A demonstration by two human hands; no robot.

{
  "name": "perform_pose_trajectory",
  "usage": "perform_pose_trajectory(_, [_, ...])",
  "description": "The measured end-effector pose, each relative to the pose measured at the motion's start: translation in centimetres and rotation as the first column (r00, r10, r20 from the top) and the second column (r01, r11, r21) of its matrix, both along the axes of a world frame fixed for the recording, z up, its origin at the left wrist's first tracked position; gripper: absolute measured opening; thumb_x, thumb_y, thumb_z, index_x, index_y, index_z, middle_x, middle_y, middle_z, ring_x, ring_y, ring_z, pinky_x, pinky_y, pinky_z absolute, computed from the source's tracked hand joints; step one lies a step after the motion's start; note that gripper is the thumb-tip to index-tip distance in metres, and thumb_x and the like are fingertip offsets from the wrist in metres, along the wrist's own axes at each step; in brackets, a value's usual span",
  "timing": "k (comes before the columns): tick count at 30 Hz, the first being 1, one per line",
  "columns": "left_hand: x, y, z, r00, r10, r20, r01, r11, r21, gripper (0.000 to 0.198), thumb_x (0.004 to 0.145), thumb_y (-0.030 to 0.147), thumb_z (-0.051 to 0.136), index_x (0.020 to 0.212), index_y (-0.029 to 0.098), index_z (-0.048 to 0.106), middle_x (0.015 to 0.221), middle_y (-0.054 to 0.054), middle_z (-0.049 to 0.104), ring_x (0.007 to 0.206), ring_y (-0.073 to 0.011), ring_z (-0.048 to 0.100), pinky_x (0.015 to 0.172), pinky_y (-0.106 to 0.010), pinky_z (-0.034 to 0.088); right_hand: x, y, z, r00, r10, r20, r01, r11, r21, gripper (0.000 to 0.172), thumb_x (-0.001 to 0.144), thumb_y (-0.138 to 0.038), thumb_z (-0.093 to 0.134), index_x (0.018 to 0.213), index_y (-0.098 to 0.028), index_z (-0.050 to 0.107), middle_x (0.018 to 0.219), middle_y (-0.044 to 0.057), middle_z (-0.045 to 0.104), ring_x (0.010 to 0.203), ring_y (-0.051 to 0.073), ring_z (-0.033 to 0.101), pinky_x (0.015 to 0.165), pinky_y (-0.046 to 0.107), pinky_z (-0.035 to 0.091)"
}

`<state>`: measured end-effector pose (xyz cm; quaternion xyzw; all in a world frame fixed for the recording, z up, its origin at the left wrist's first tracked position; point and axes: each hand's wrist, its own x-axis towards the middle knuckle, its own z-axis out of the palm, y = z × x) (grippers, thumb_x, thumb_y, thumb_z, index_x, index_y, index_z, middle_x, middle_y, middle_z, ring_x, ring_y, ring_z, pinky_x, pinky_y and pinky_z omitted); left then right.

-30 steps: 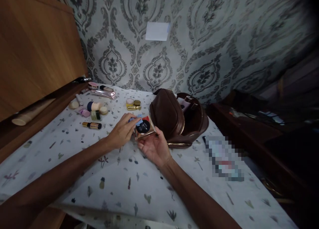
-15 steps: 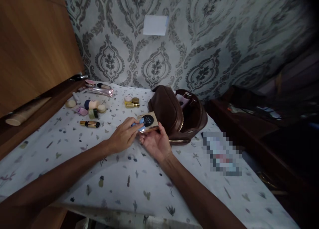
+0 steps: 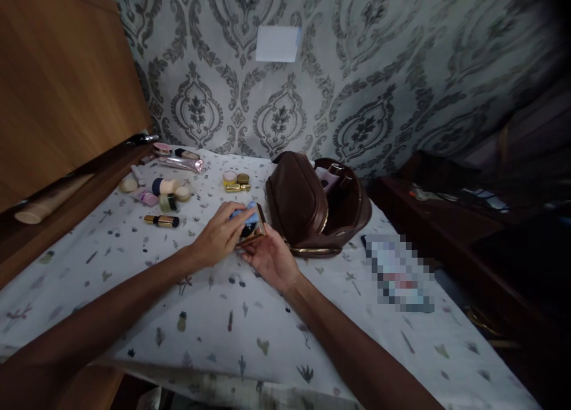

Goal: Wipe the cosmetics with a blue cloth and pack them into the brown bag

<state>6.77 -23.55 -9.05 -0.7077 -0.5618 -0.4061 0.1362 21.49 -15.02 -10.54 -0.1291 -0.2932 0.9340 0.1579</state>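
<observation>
Pressing cloth [image 3: 250,212] to compact [image 3: 256,228], prob. mid-wipe.

L hand [image 3: 218,234] is holding the cloth under bent, nearly closed fingers, covering part of the compact's dark round panel; R hand [image 3: 273,256] is cupping the compact from below, half-curled, thumb side at its R edge, palm turned up. Compact is tilting above the table [image 3: 200,326], just L of the open bag [image 3: 297,202]; exact ht. unclear. Pots [image 3: 229,178] & gold tube [image 3: 237,188] are lying beyond the hands; black-gold tube [image 3: 161,221] is lying off to the L. Step in hand is looking like surface cleaning. Next move is prob. calling for a firm R grip, light L pressure & a slight re-angling to get at the gold rim.
</observation>
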Motion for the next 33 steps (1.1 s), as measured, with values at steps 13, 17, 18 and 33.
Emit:
perform_pose_trajectory(13, [1.3,-0.6,1.1,0.979,-0.203,-0.024,0.204,0.979,0.01,0.044,0.098,0.015,0.04,0.14,0.022,0.05,0.121,-0.014,0.057,0.113,-0.0242,0.054,0.095,-0.044,0.049,-0.2,-0.2,0.0,0.992,-0.122,-0.043,0.121,0.992,-0.029,0.01,0.085,-0.03,0.068,0.083,-0.021,0.068,0.078,-0.001,0.071,0.076,0.014,0.064,0.077,0.029,0.053])
perform_pose_trajectory(17, [1.2,-0.6,0.8,0.955,-0.265,-0.132,0.268,0.963,0.011,0.045,0.096,0.015,0.043,0.14,0.022,0.05,0.117,-0.015,0.059,0.109,-0.0253,0.055,0.092,-0.045,0.051,0.2,0.2,0.7,0.984,-0.169,-0.059,0.166,0.984,-0.062,0.013,0.089,-0.034,0.065,0.086,-0.022,0.068,0.083,-0.002,0.072,0.076,0.014,0.063,0.074,0.028,0.054])
perform_pose_trajectory(18, [1.0,-0.5,0.6,0.956,-0.254,-0.147,0.259,0.966,0.013,0.045,0.096,0.015,0.044,0.139,0.021,0.05,0.117,-0.015,0.059,0.109,-0.0252,0.055,0.091,-0.045,0.051,0.3,0.3,0.8,0.984,-0.17,-0.057,0.167,0.984,-0.066,0.015,0.09,-0.036,0.064,0.088,-0.021,0.069,0.083,-0.001,0.072,0.076,0.014,0.064,0.075,0.028,0.055])
perform_pose_trajectory(33, [0.1,0.2,0.4,0.947,0.04,0.317,-0.04,0.999,-0.009,0.04,0.099,0.025,0.045,0.137,0.019,0.055,0.12,-0.011,0.056,0.115,-0.0218,0.055,0.101,-0.039,0.048,-0.1,0.3,1.1,0.983,-0.18,0.04,0.184,0.959,-0.218,0.019,0.096,-0.032,0.057,0.096,-0.017,0.069,0.085,0.003,0.076,0.072,0.014,0.068,0.059,0.024,0.057])
